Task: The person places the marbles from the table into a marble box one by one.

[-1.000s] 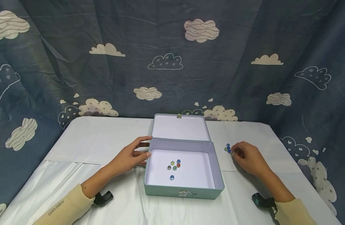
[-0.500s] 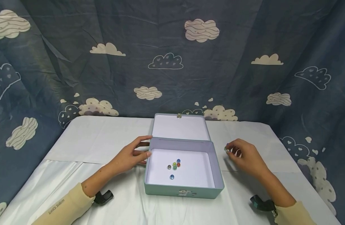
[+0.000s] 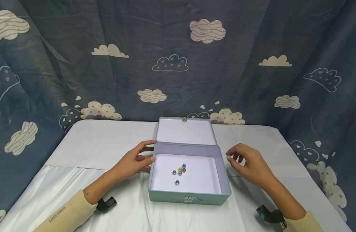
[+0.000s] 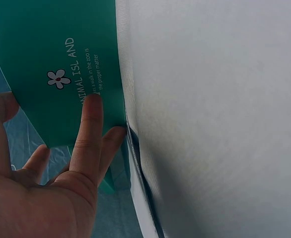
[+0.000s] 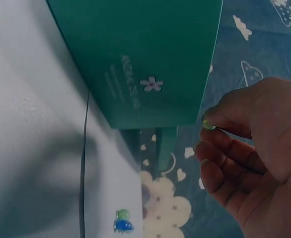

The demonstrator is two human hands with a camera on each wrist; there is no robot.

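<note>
A green tin box [image 3: 189, 198] stands with its hinged lid [image 3: 186, 130] laid back. Several glass marbles [image 3: 180, 169] lie on its white floor, with a light blue marble [image 3: 177, 182] apart from the others. My left hand [image 3: 134, 159] rests on the box's left side; in the left wrist view its extended fingers [image 4: 87, 134] touch the printed green wall. My right hand [image 3: 250, 162] pinches a yellowish-green marble [image 5: 208, 125] between thumb and forefinger, just outside the box's right rim. In the right wrist view, green and blue marbles [image 5: 122, 224] lie on the cloth.
A white cloth [image 3: 108, 141] with a crease across it covers the table. Behind and at both sides hangs a dark blue curtain [image 3: 175, 35] with a cloud print. The raised box walls stand between my two hands.
My right hand has lifted a marble off the group on the table and moved left toward the box. A yellow-green marble inside has rolled against the others. My left hand stays put.
</note>
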